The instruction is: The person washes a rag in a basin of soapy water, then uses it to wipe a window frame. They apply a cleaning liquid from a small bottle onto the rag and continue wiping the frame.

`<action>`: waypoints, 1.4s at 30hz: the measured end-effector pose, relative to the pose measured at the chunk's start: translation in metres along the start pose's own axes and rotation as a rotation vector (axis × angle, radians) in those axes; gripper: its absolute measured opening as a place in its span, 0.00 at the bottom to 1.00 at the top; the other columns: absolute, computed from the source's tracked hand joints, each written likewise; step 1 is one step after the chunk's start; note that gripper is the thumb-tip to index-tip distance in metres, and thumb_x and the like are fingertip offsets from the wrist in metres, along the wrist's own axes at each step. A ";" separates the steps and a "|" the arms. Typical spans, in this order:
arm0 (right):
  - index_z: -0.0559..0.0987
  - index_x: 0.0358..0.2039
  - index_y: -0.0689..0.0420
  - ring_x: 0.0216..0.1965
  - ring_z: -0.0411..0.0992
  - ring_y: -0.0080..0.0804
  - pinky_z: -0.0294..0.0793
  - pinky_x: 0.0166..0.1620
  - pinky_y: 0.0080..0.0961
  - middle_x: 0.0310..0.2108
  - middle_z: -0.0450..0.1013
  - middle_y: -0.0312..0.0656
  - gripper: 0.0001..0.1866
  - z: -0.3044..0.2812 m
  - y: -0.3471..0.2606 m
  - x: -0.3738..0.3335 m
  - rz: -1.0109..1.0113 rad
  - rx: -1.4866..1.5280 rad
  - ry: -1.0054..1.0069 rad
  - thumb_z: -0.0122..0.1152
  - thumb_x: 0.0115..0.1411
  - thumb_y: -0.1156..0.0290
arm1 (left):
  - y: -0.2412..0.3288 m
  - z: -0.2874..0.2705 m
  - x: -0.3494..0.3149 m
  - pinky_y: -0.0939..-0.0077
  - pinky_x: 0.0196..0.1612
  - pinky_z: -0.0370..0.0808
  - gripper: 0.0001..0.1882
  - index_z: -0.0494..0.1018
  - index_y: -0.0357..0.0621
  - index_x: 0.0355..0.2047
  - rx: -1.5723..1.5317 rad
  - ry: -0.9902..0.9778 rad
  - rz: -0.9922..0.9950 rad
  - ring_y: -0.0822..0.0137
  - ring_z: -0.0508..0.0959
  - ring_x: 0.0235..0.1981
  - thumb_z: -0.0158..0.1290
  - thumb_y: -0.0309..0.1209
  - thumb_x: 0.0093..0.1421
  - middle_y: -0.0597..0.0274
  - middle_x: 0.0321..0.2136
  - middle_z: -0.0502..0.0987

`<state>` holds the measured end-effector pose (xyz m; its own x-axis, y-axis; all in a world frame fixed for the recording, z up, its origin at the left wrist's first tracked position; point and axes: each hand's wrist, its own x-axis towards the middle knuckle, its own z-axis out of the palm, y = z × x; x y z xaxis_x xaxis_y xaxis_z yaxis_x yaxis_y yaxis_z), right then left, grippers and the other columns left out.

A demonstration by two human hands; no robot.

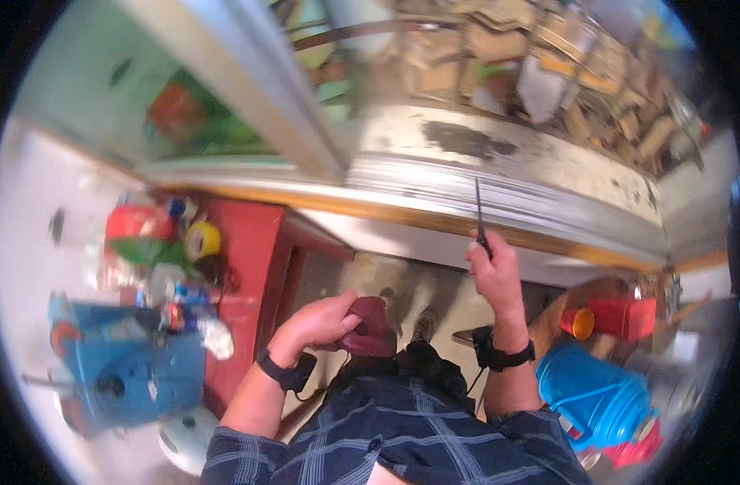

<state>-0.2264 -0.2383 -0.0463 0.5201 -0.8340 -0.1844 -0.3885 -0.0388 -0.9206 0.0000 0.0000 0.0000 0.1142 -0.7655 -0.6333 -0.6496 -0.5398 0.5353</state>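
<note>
My right hand [497,271] grips a thin, dark, pointed tool [479,214] by its black handle, with the tip upward in front of the window track. Whether it is a screwdriver or a narrow blade is too blurred to tell. Lower down and to the left, my left hand [321,323] is closed on the edge of a dark red, soft-looking thing [371,330], perhaps folded cloth, in front of my body. Part of that thing is covered by my fingers. Both wrists carry black bands.
Ahead runs a sliding-window track [434,182] with a wooden edge; broken boards [499,56] lie beyond. On the left stand a red cabinet [244,283], a yellow tape roll [202,240] and a blue container [135,364]. At right are a blue jug [592,396] and an orange cup [581,323].
</note>
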 end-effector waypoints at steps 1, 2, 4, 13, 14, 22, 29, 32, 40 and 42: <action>0.77 0.45 0.60 0.35 0.77 0.43 0.74 0.41 0.38 0.31 0.76 0.53 0.17 -0.003 0.003 0.010 -0.056 -0.078 -0.031 0.59 0.61 0.62 | -0.006 0.016 -0.020 0.49 0.45 0.73 0.21 0.64 0.38 0.48 -0.065 0.043 -0.052 0.38 0.77 0.42 0.51 0.40 0.61 0.32 0.38 0.76; 0.77 0.47 0.61 0.35 0.76 0.49 0.74 0.41 0.39 0.32 0.76 0.54 0.18 -0.008 -0.008 0.020 -0.109 -0.254 -0.095 0.58 0.61 0.62 | -0.012 0.034 -0.042 0.49 0.45 0.73 0.21 0.64 0.37 0.47 -0.129 0.090 -0.106 0.37 0.77 0.41 0.51 0.39 0.61 0.33 0.36 0.76; 0.77 0.48 0.61 0.36 0.76 0.52 0.74 0.42 0.40 0.33 0.77 0.53 0.19 0.056 -0.060 0.026 -0.172 -0.327 -0.122 0.58 0.61 0.63 | -0.077 0.018 -0.122 0.51 0.43 0.73 0.20 0.63 0.36 0.46 -0.264 0.188 -0.142 0.38 0.77 0.40 0.51 0.38 0.61 0.34 0.35 0.76; 0.75 0.53 0.62 0.28 0.73 0.34 0.74 0.38 0.29 0.30 0.76 0.46 0.20 0.109 -0.092 0.040 -0.596 -0.626 -0.241 0.57 0.60 0.72 | -0.124 0.168 -0.260 0.65 0.29 0.79 0.18 0.62 0.38 0.45 -0.913 0.376 -0.392 0.60 0.80 0.30 0.50 0.40 0.65 0.47 0.32 0.76; 0.75 0.54 0.62 0.27 0.72 0.30 0.75 0.35 0.27 0.29 0.76 0.43 0.21 0.125 -0.098 0.028 -0.486 -0.632 -0.337 0.57 0.61 0.73 | -0.148 0.212 -0.276 0.68 0.29 0.78 0.17 0.63 0.39 0.46 -0.867 0.505 -0.315 0.65 0.79 0.28 0.49 0.40 0.65 0.50 0.33 0.76; 0.75 0.55 0.56 0.44 0.77 0.50 0.74 0.48 0.38 0.42 0.77 0.56 0.21 0.291 -0.059 -0.116 -0.457 -0.488 -0.742 0.56 0.60 0.68 | -0.188 0.340 -0.344 0.65 0.49 0.73 0.21 0.65 0.36 0.51 -0.828 0.610 -0.448 0.55 0.78 0.45 0.50 0.38 0.64 0.43 0.41 0.76; 0.75 0.53 0.61 0.45 0.75 0.56 0.73 0.50 0.41 0.41 0.76 0.61 0.24 0.406 -0.055 -0.165 -0.630 -0.586 -0.740 0.53 0.54 0.72 | -0.186 0.376 -0.403 0.64 0.44 0.75 0.19 0.64 0.37 0.48 -1.013 0.818 -0.538 0.57 0.79 0.38 0.51 0.38 0.63 0.46 0.37 0.78; 0.74 0.54 0.61 0.43 0.76 0.55 0.74 0.48 0.42 0.39 0.76 0.61 0.24 0.429 -0.064 -0.171 -0.823 -0.605 -0.715 0.53 0.54 0.72 | -0.171 0.400 -0.427 0.68 0.39 0.77 0.20 0.64 0.38 0.49 -1.281 0.927 -0.533 0.64 0.78 0.33 0.50 0.39 0.64 0.53 0.34 0.77; 0.76 0.52 0.62 0.39 0.78 0.51 0.76 0.45 0.40 0.37 0.77 0.58 0.24 0.505 -0.027 -0.099 -1.261 -0.729 -0.598 0.59 0.51 0.77 | -0.165 0.503 -0.422 0.68 0.45 0.74 0.25 0.67 0.35 0.48 -1.289 1.295 -0.659 0.64 0.76 0.41 0.50 0.43 0.59 0.55 0.37 0.77; 0.76 0.52 0.62 0.40 0.77 0.53 0.76 0.45 0.42 0.39 0.76 0.59 0.25 0.515 -0.025 -0.115 -1.151 -0.691 -0.588 0.59 0.50 0.78 | -0.136 0.522 -0.427 0.68 0.47 0.73 0.23 0.71 0.35 0.44 -1.406 1.371 -0.494 0.65 0.75 0.40 0.49 0.42 0.56 0.58 0.39 0.77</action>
<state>0.1156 0.1421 -0.1798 0.9512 0.1726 0.2556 0.2555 -0.9052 -0.3396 -0.3523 0.5835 -0.0938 0.8850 0.1609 -0.4369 0.4519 -0.0712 0.8892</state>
